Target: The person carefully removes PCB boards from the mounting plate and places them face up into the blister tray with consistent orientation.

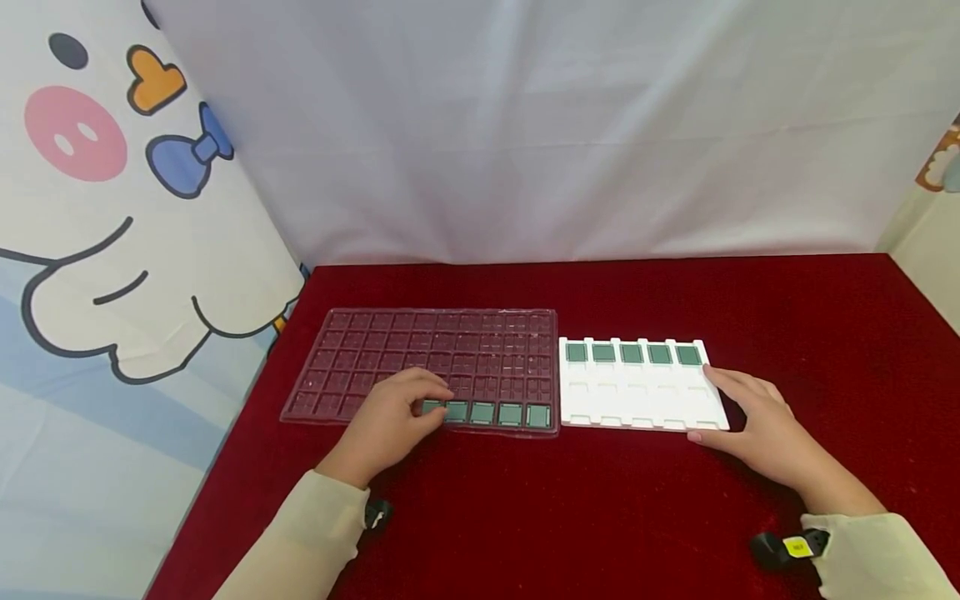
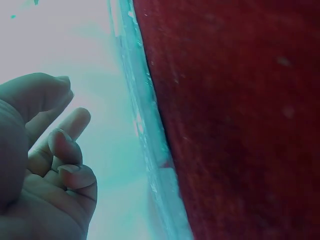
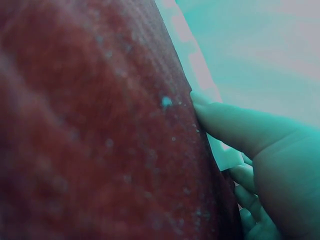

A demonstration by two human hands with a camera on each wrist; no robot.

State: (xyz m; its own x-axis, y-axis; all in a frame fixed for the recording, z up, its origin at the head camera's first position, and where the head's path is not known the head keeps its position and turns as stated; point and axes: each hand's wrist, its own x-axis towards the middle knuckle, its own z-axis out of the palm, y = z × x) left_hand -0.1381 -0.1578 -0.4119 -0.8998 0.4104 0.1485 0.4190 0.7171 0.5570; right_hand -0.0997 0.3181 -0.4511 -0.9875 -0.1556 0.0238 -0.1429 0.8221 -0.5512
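Note:
My left hand (image 1: 393, 417) is over the front row of a clear plastic compartment tray (image 1: 390, 342), thumb and forefinger bent around a flat green square chip (image 1: 431, 407). In the left wrist view nothing shows between the fingertips, and I cannot tell whether they pinch the chip. More green chips (image 1: 510, 414) lie in that row, to the right. My right hand (image 1: 765, 429) holds the right end of a white tray (image 1: 637, 400), thumb at its front corner and forefinger at the far side. Several green chips (image 1: 632, 354) fill this tray's back row.
The two trays lie side by side, edges close together, on a dark red cloth (image 1: 600, 517). A pale curtain (image 1: 570, 125) hangs behind the table. On the left hangs a cloth with a cartoon figure (image 1: 150, 250).

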